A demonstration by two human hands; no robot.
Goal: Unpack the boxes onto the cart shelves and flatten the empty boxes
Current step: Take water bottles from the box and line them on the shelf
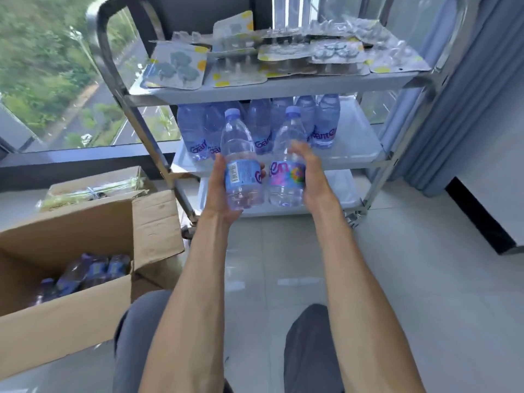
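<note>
Left hand (219, 182) and right hand (310, 177) each grasping a bottle (241, 154) (upright): set beside shelved bottles (258, 126), labels outward.

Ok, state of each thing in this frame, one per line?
Left hand: grips an upright capped bottle.
Right hand: grips a second capped bottle.
Cardboard box: open, bottles inside.
Middle shelf: partly filled with bottles.
Top shelf: covered with blister packs.

Open box (71, 279) with bottles inside (93, 272) sits left of the cart (283, 89); packets (255, 55) lie on its top shelf, bottles (261, 123) stand on the middle one
</note>
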